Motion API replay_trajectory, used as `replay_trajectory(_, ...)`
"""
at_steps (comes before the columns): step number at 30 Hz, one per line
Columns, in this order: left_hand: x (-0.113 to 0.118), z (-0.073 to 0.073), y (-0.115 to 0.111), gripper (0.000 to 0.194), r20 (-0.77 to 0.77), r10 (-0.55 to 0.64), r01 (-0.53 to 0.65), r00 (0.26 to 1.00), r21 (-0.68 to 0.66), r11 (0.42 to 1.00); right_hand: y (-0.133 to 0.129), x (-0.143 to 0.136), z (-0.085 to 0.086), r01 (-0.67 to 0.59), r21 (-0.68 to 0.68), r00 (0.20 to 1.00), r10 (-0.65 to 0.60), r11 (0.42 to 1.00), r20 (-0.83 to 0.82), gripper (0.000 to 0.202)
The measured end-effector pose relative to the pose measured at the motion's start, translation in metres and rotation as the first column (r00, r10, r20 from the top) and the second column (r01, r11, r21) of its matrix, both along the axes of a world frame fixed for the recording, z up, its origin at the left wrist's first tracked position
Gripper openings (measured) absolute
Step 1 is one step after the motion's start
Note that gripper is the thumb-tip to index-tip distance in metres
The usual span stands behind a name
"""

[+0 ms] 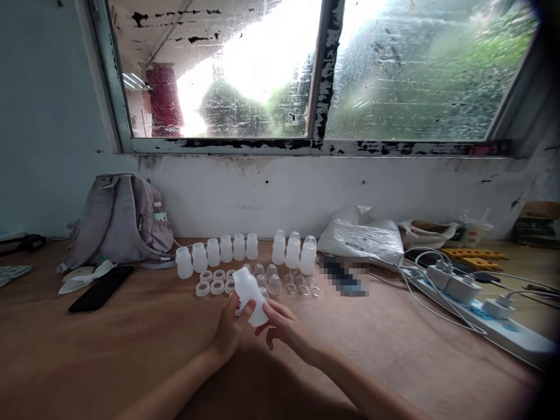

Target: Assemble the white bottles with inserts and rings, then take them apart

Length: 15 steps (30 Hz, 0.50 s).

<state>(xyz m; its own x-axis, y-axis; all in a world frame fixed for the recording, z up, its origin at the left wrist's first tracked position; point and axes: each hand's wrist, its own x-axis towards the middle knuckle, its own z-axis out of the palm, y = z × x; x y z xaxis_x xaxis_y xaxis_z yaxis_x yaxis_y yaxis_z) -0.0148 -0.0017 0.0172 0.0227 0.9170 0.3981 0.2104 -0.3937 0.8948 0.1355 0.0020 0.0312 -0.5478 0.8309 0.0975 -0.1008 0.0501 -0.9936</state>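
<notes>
A frosted white bottle [250, 297] is tilted above the table between both hands, its neck pointing up and left. My left hand [231, 326] wraps round its left side. The fingers of my right hand [289, 326] pinch its lower right end. Behind it stands a row of several open white bottles [213, 252]. To their right are three bottles with clear domed caps [293, 251]. White rings [203, 289] lie in rows left of the held bottle; clear caps [274, 281] and thin clear nipple pieces with rims [303, 289] lie to its right.
A grey backpack [118, 221] and black phone [101, 289] are at the left. Right of the bottles are a silvery bag [363, 236], a blurred-out patch, and a white power strip [476, 309] with plugs and looping cables. A wall and window rise behind the table.
</notes>
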Motion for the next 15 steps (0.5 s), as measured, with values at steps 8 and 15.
replay_trajectory(8,-0.016,0.008,0.014,0.02,-0.321,0.069,0.024,0.944,0.276,0.961,0.022,0.002,0.035,0.098,0.793,0.896,-0.4,0.602,0.192,0.041)
replay_trajectory(15,-0.029,0.004,0.029,0.042,-0.244,0.056,0.017,0.968,0.285,0.958,0.078,-0.002,0.074,0.174,0.881,0.801,-0.584,0.44,0.133,0.011)
